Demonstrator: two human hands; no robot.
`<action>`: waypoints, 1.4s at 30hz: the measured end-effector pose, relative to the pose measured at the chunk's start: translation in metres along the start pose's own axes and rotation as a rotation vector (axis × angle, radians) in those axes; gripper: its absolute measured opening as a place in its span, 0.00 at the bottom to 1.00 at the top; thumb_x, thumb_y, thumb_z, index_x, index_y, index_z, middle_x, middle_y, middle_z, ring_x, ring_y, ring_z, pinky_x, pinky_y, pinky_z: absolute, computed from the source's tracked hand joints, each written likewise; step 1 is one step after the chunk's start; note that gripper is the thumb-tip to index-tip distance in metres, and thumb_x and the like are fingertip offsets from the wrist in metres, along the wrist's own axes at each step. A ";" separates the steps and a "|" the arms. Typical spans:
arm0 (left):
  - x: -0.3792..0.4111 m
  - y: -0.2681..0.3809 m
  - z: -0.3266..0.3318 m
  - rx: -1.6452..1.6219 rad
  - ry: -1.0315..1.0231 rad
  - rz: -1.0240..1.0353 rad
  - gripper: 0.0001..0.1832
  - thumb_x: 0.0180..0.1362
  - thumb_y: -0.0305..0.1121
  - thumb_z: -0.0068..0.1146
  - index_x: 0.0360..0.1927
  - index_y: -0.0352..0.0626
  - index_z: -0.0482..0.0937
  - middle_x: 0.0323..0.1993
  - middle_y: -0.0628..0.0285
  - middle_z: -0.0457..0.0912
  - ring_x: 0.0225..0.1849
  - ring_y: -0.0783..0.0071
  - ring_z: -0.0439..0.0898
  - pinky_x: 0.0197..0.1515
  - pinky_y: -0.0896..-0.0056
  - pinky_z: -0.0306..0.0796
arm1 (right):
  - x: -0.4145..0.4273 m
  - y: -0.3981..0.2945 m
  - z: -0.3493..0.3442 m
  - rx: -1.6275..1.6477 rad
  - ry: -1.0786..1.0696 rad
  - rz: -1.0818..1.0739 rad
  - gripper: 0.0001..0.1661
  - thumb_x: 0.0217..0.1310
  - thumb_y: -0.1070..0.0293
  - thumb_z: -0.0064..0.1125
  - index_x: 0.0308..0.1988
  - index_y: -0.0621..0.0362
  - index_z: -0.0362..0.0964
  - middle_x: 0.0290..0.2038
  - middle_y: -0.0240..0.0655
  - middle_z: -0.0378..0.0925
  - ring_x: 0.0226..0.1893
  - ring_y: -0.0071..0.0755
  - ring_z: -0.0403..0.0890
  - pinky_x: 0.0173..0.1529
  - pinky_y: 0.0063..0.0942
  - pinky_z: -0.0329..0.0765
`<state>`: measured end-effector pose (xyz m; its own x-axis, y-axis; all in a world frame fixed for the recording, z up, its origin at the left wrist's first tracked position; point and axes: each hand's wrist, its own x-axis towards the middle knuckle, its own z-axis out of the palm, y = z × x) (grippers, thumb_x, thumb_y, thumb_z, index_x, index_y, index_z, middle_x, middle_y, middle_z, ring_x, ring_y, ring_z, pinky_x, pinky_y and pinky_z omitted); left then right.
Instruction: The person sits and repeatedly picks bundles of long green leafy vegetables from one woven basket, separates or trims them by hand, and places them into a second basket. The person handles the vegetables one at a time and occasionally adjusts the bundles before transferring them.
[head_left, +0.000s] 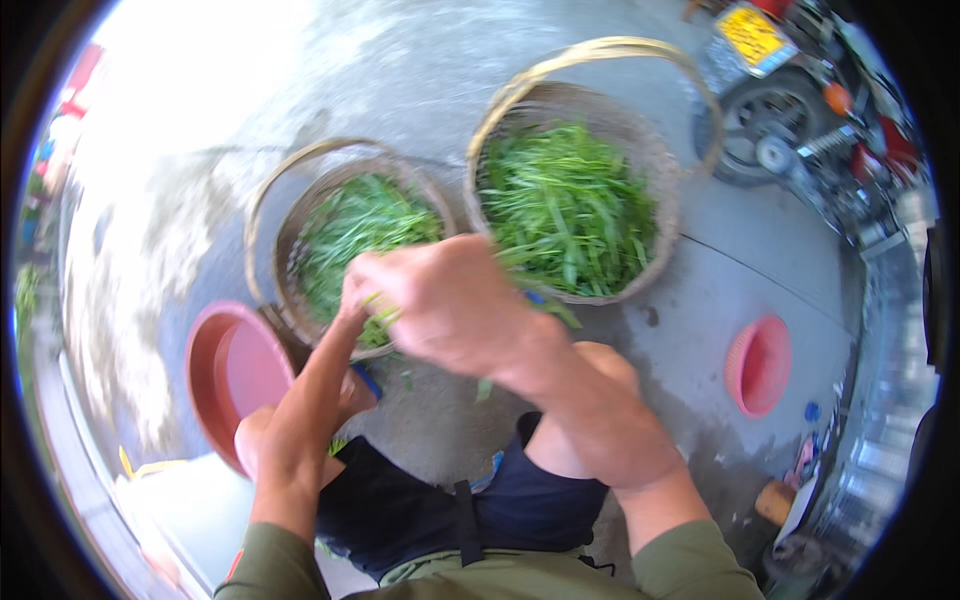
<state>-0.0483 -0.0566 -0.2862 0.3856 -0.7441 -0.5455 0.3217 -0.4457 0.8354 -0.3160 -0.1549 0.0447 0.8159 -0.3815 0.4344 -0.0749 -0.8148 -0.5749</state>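
Note:
My right hand (450, 300) is closed around a bunch of green leafy stems, whose leaves stick out behind it toward the larger basket. My left hand (358, 289) meets it at the stem ends, partly hidden behind the right hand; a few cut-looking green stem ends (381, 309) show between them. Beyond the hands stand two round woven baskets with hoop handles. The smaller basket (283, 259), at left, holds long green leaves (360, 217). The larger basket (664, 217), at right, is heaped with similar green leaves (570, 202). Motion blurs both hands.
A reddish plastic basin (202, 375) with liquid stands left of my legs. At right a pink plastic basket (761, 367) is on the concrete floor, which has wet patches. A motorcycle (780, 127) is parked at the upper right. Several small items lie along the right edge.

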 end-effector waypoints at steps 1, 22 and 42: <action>-0.009 -0.031 -0.029 0.169 0.184 -0.001 0.25 0.62 0.28 0.65 0.64 0.42 0.81 0.44 0.53 0.90 0.39 0.68 0.89 0.46 0.63 0.83 | -0.001 0.009 -0.006 0.032 0.117 0.087 0.04 0.67 0.69 0.65 0.38 0.56 0.83 0.29 0.39 0.87 0.24 0.32 0.85 0.27 0.31 0.80; 0.128 0.025 0.046 0.997 0.211 0.525 0.18 0.57 0.20 0.57 0.49 0.44 0.88 0.51 0.54 0.86 0.52 0.50 0.84 0.55 0.53 0.77 | -0.003 0.052 -0.034 -0.219 0.209 0.505 0.02 0.64 0.80 0.67 0.35 0.66 0.81 0.23 0.31 0.76 0.21 0.18 0.70 0.27 0.22 0.64; 0.066 0.110 -0.017 1.139 0.226 0.739 0.08 0.61 0.26 0.60 0.43 0.38 0.80 0.41 0.51 0.85 0.49 0.50 0.79 0.52 0.50 0.73 | 0.005 0.033 -0.021 -0.025 0.150 0.394 0.03 0.64 0.80 0.68 0.35 0.66 0.80 0.23 0.36 0.78 0.21 0.25 0.77 0.27 0.25 0.70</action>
<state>0.0271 -0.1466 -0.2314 0.3212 -0.9369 0.1379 -0.8555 -0.2246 0.4666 -0.3268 -0.1923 0.0425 0.6296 -0.7240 0.2818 -0.3800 -0.6034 -0.7011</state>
